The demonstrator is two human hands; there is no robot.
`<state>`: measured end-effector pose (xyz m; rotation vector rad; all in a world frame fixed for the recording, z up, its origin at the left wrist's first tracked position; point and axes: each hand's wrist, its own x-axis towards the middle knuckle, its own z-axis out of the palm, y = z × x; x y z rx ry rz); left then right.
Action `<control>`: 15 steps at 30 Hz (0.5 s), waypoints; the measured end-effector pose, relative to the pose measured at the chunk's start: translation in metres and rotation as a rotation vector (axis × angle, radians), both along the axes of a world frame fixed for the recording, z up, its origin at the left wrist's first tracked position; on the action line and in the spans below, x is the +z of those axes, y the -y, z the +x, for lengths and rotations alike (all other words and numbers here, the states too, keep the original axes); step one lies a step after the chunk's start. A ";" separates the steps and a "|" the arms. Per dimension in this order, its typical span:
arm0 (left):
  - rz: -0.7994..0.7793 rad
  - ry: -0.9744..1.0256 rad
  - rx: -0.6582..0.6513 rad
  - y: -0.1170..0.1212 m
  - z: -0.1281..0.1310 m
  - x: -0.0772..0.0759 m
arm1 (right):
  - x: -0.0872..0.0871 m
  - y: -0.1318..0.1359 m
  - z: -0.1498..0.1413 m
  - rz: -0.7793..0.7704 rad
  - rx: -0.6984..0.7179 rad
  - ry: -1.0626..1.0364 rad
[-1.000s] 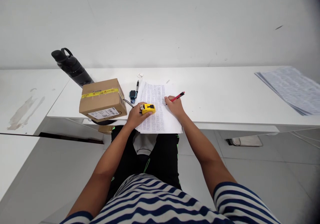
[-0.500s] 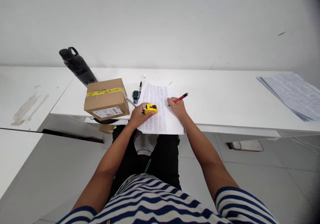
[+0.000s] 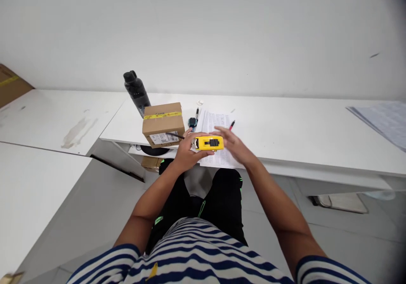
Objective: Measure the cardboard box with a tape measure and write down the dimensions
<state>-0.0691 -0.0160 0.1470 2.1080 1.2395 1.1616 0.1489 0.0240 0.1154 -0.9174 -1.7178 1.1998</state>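
Note:
My left hand (image 3: 187, 150) is closed around a yellow tape measure (image 3: 209, 143) with a black slide button, raised above the desk's front edge. My right hand (image 3: 237, 147) is at the tape measure's right end, fingers stretched out; whether they touch it I cannot tell. Just beyond that hand, part of a red pen (image 3: 232, 125) shows, its lower part hidden by the hand. Beneath both hands are written sheets of paper (image 3: 218, 160), partly covered. A dark strap (image 3: 176, 135) runs leftward from my left hand, in front of the box label.
A taped cardboard box (image 3: 163, 125) stands left of the papers, with a black bottle (image 3: 137, 92) behind it. Between box and papers lie a watch (image 3: 192, 122) and a black pen (image 3: 197, 113). More sheets (image 3: 385, 121) lie far right. The white desk (image 3: 301, 136) meets a wall.
My right hand has let go of the red pen and moved to the tape measure. My left hand has lifted the tape measure. The view has shifted left.

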 end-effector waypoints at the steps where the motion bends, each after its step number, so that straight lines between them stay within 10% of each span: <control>1: -0.013 0.017 0.021 0.008 -0.003 0.009 | 0.011 0.017 -0.014 0.032 0.132 -0.070; 8: -0.030 0.239 0.121 0.038 -0.030 0.047 | 0.057 0.057 -0.090 0.223 -0.048 -0.153; 15: -0.676 0.501 -0.073 0.057 -0.097 0.050 | 0.073 0.047 -0.089 0.350 0.136 0.107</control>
